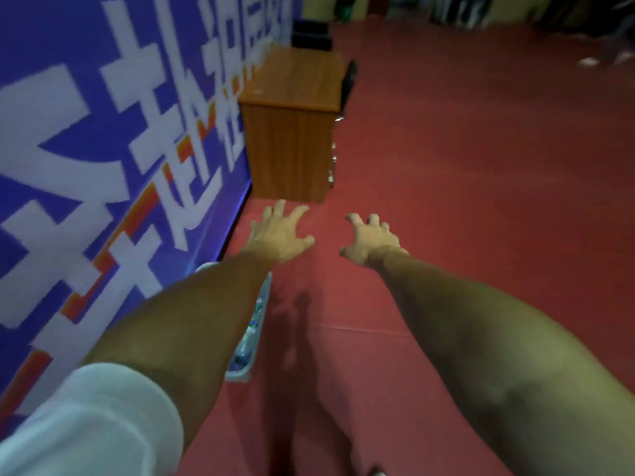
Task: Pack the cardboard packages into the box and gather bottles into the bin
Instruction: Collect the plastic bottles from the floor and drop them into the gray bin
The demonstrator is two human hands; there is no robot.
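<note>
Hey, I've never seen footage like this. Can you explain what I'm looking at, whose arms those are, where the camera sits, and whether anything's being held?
There is no machine here. This single picture comes from a wide-angle camera worn on a person's head, looking forward and down, so the two bare arms are the wearer's own. The left hand and right hand reach out over the red floor with fingers spread, and neither holds anything. Partly hidden under the left forearm, a pale bin stands beside the blue banner, with what look like bottles inside. Ahead stands a wooden desk. No cardboard packages are in view.
</note>
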